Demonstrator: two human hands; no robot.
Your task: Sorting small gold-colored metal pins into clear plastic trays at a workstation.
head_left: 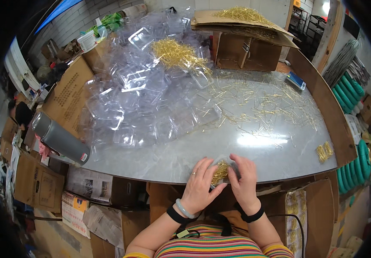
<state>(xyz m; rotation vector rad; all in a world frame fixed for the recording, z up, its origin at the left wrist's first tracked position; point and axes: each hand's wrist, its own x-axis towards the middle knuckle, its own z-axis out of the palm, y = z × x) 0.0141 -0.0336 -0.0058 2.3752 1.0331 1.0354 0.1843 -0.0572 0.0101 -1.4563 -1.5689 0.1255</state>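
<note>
Left hand (pixel 199 184) half open, fingers curved along the 9 o'clock side of a clear box (pixel 213 185); gold wire pieces (pixel 221 172) in it, 2 o'clock from that palm, long axis roughly 1 to 7. Right hand (pixel 244 177) at 3 o'clock — loosely open, thumb at the wires; both about equally near. Box walls mostly finger-hidden — firmness of hold, cannot tell.

- Between the left grip (pixel 199 185) and right grip (pixel 243 178), a small clear tray (pixel 213 186) sits mostly hidden.
- Gold wire pieces (pixel 220 173) inside it, partly covered, appear too fine to count.
- A striped shirt (pixel 219 247) is cut off at the near edge.
- Far right, a blue-topped object (pixel 296 80) proves too small to identify.
- Shelving (pixel 315 26) beyond fades into shadow.
</note>
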